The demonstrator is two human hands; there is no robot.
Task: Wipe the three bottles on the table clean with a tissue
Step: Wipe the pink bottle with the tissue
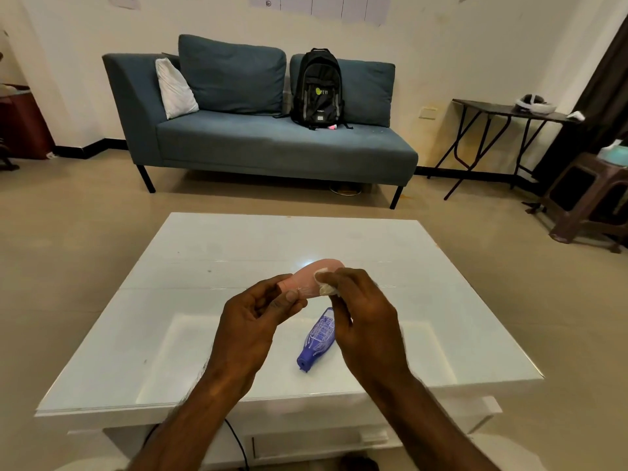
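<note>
A pink bottle [311, 277] is held in the air above the white table [190, 263], lying roughly sideways with its cap end toward the left. My left hand [253, 322] pinches it near the cap between thumb and fingers. My right hand [360, 317] grips a crumpled white tissue [325, 286] and presses it against the bottle's body. A blue bottle [317, 338] with a printed label lies on its side on the table below my hands, cap toward me. I see no third bottle.
A blue sofa [272, 144] with a black backpack [317, 88] and a white cushion stands beyond the table. A dark folding table [509, 112] and a brown stool [588, 198] are at the right. A black cable runs under the table's near edge.
</note>
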